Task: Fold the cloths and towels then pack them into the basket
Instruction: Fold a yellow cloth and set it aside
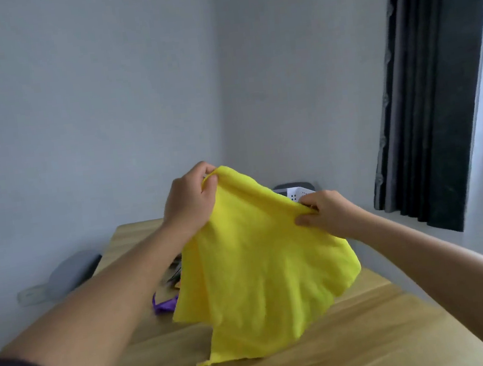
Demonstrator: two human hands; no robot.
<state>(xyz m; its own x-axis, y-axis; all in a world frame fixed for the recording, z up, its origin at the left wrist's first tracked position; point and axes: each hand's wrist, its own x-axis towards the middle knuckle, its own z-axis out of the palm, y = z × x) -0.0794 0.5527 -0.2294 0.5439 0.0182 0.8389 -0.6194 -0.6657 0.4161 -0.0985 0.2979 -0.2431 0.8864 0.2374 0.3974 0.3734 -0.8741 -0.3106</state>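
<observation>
A bright yellow cloth (262,273) hangs in the air above the wooden table (357,338), its lower edge brushing the tabletop. My left hand (189,202) pinches its upper left corner, held high. My right hand (323,212) pinches the top edge lower and to the right. Behind the cloth, a white perforated basket (297,193) shows only its rim at the table's far end. A purple cloth (165,306) peeks out at the yellow cloth's left side, with other cloths mostly hidden behind it.
A grey object (70,273) lies past the table's left edge, by the wall. Dark curtains (422,93) hang at the right over a window sill. The table's near half is bare wood.
</observation>
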